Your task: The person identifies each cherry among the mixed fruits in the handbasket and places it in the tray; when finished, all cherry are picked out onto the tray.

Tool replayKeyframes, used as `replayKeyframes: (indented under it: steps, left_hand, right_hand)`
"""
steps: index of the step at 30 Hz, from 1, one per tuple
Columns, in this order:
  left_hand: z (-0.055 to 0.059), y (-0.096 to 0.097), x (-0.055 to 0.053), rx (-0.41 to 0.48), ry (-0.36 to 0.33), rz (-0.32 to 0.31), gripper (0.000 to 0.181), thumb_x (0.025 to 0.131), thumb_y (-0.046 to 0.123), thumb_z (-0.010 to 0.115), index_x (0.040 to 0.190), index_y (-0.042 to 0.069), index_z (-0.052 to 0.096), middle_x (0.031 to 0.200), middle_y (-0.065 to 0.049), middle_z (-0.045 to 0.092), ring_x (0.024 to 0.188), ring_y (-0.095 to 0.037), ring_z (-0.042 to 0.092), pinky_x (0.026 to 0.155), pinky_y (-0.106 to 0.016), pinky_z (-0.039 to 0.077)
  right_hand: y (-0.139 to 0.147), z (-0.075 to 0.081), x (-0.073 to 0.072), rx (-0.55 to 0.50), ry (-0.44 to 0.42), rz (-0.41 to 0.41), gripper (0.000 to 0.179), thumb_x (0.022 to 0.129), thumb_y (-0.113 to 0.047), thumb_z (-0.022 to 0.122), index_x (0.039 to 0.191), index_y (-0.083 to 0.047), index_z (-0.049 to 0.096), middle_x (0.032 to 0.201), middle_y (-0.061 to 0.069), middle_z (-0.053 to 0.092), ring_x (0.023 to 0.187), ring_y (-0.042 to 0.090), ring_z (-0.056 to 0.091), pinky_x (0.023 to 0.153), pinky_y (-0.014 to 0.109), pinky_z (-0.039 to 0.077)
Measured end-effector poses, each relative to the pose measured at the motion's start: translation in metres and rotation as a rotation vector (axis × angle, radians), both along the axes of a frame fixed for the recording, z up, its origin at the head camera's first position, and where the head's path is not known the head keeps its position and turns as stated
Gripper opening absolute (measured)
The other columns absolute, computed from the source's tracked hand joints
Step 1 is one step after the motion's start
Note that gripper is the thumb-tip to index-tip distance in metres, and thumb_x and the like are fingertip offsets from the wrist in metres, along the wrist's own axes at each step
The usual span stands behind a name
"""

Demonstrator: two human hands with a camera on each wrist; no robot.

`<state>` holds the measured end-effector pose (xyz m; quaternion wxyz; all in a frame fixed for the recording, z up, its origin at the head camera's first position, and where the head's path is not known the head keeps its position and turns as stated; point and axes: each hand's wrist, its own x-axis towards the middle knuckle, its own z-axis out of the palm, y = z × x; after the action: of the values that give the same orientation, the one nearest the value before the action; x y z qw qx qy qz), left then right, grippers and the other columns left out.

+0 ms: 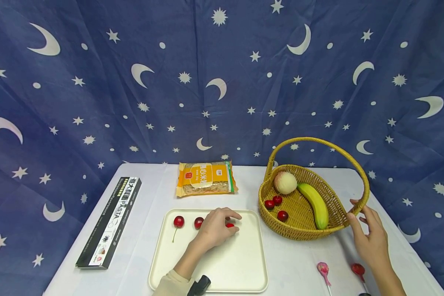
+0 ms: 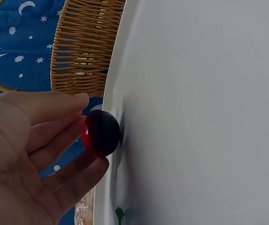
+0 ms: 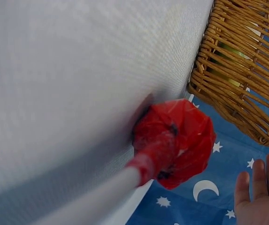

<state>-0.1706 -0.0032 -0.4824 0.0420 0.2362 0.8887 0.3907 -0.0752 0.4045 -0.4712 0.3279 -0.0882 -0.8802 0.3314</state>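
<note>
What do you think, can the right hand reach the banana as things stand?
Probably yes. The right hand is at the handle of the basket, close to the banana. The basket is open on top; only its rim and handle seem in the way.

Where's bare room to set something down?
Bare: white tablecloth between the long black pasta box and cream rectangular tray; also its near right corner. Crowded: near right, around the pink round lollipop, red lollipop and right hand, beside the golden wicker basket.

Six cherries, two lollipops, two packages, one peach, one banana. One basket sits at four o'clock, one tray at six.
</note>
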Motion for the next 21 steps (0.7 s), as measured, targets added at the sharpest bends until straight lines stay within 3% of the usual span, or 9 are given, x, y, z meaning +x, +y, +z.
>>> replayKeyframes:
  steps: [12, 21]
  left_hand:
    - [0.004, 0.002, -0.001, 0.041, 0.039, 0.02, 0.026, 0.09, 0.015, 0.084, 0.115, 0.018, 0.082, 0.114, 0.0, 0.08, 0.096, -0.022, 0.069, 0.083, -0.029, 0.052]
    - [0.01, 0.01, 0.0, 0.101, 0.055, 0.001, 0.026, 0.09, 0.013, 0.083, 0.116, 0.017, 0.082, 0.116, 0.001, 0.08, 0.09, -0.024, 0.069, 0.078, -0.024, 0.05]
  right_hand:
    - [0.0, -0.001, 0.0, 0.004, -0.005, -0.004, 0.043, 0.106, -0.016, 0.064, 0.149, -0.016, 0.06, 0.129, -0.047, 0.039, 0.125, -0.028, 0.034, 0.097, -0.005, 0.03]
    - [0.0, -0.001, 0.0, -0.001, 0.007, 0.007, 0.042, 0.106, -0.014, 0.064, 0.148, -0.015, 0.061, 0.132, -0.037, 0.048, 0.127, -0.027, 0.036, 0.098, -0.004, 0.031]
